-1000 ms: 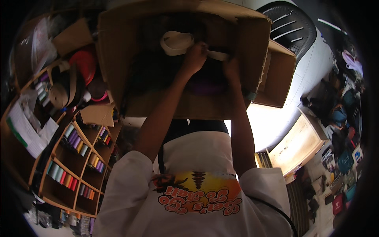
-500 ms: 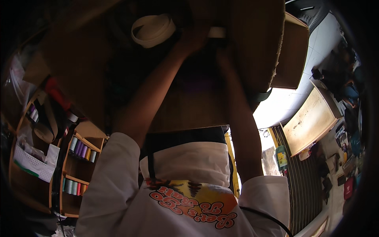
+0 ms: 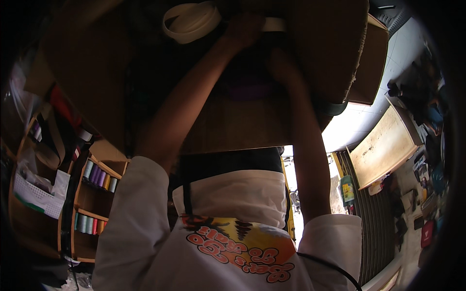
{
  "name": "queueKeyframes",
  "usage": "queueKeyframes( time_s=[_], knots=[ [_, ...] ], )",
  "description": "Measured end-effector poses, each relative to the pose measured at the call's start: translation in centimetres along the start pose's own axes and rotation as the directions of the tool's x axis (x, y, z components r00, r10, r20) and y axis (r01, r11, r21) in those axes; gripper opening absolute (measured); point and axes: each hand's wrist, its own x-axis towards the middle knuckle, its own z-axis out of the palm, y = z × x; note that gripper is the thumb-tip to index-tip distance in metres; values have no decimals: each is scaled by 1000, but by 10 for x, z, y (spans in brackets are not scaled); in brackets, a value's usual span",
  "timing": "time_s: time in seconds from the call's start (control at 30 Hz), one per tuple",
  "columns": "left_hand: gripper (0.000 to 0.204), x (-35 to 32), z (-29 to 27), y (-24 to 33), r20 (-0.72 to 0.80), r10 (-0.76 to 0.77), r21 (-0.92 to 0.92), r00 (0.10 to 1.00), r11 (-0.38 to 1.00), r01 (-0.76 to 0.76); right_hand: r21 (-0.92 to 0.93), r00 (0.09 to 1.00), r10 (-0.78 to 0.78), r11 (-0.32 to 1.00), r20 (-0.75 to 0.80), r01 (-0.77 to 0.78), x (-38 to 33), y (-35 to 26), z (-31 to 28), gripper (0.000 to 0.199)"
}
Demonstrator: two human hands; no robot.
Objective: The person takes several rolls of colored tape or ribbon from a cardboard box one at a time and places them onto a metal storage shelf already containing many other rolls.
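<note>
Both my arms reach forward into a deep, dark cardboard box [image 3: 233,126]. My left hand [image 3: 245,30] is far inside, between a loosely coiled roll of wide white band [image 3: 213,25] and a second small white piece [image 3: 274,24] just to its right. Its fingers are lost in shadow, so a grip does not show. Closer to me, my right hand [image 3: 285,65] is beside the box's right wall, below the white piece. Its fingers are dark and blurred too. A dim purple thing [image 3: 250,88] lies lower in the box, its kind unclear.
On the left, a wooden shelf [image 3: 94,211] holds several thread spools [image 3: 99,177], with a white perforated basket [image 3: 36,194] beside it. To the right are a torn box flap edge [image 3: 359,58], a worn pale wooden board [image 3: 383,145] and many cluttered items [image 3: 429,189].
The view has shifted, so the box, the white roll and the white piece sit higher in the picture. My left hand stays between them; my right hand shows slightly farther right.
</note>
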Motion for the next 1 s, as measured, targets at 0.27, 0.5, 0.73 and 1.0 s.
queueKeyframes(
  time_s=[0.27, 0.5, 0.73, 1.0],
  knots=[
    [32, -74, -42, 14, -558, 33, -328, 829, 909, -258, -62, 780, -496, 856, -382, 513, -98, -36, -17, 32],
    [26, -108, -32, -7, -517, -50, -430, 855, 879, -208, 6, 839, -542, 840, 45, 543, -74, -42, -16, 36],
    [40, -114, -40, -19, -66, 106, -543, 992, 830, -125, -263, 827, -515, 850, -228, 457, -54, -20, -20, 48],
    [71, -114, -40, -3, -108, 241, -443, 964, 857, -264, -199, 827, -484, 874, -286, 443, -31, -28, -31, 53]
  ],
)
